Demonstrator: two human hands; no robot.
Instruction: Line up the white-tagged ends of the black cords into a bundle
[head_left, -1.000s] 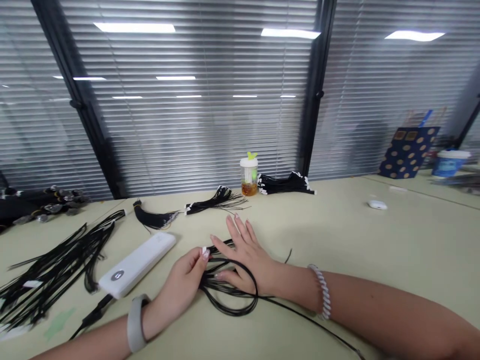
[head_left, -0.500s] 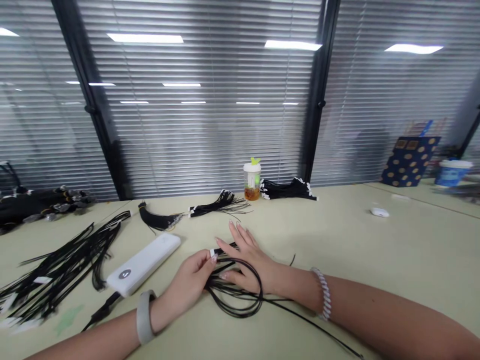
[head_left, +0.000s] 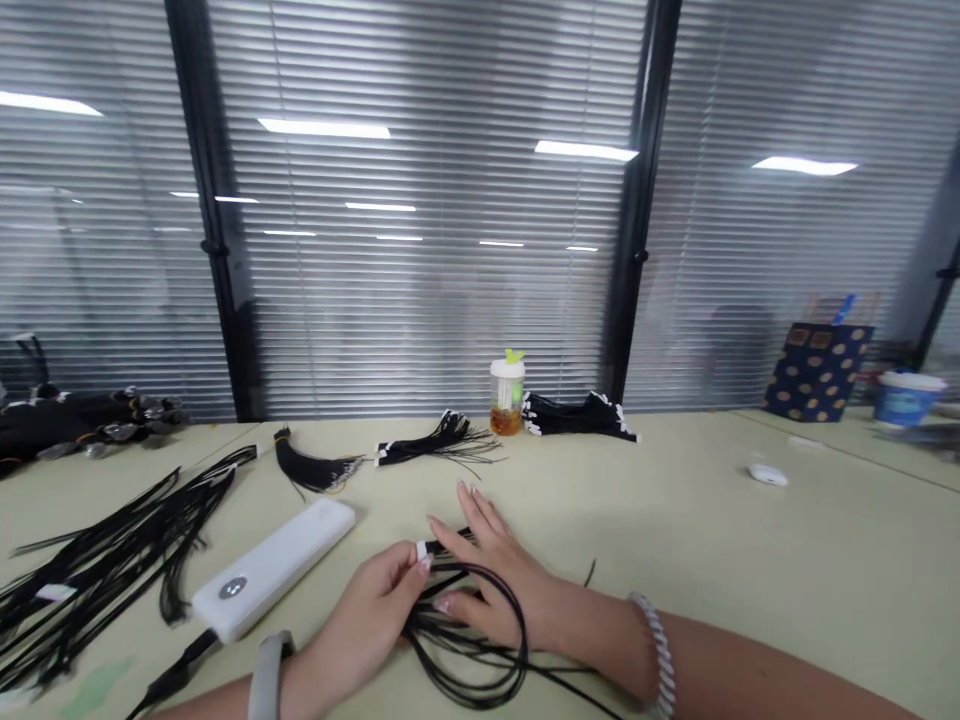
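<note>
My left hand (head_left: 375,610) is pinched shut on the white-tipped end of a black cable bundle (head_left: 469,640) that lies looped on the pale table (head_left: 712,540). My right hand (head_left: 491,575) lies flat over the same loops, fingers stretched out and apart, pressing them to the table. A grey band sits on my left wrist and a beaded bracelet on my right. A white power bank (head_left: 270,567) lies just left of my left hand.
Long black cables (head_left: 112,545) spread at the left. Smaller black bundles (head_left: 435,445) and a white-lidded jar (head_left: 507,397) stand at the back by the blinds. A white mouse-like object (head_left: 768,475) and a dotted bag (head_left: 816,372) are at the right.
The view has tilted upward, so hands and table sit lower in frame. Both hands keep the same hold on the looped cables.
</note>
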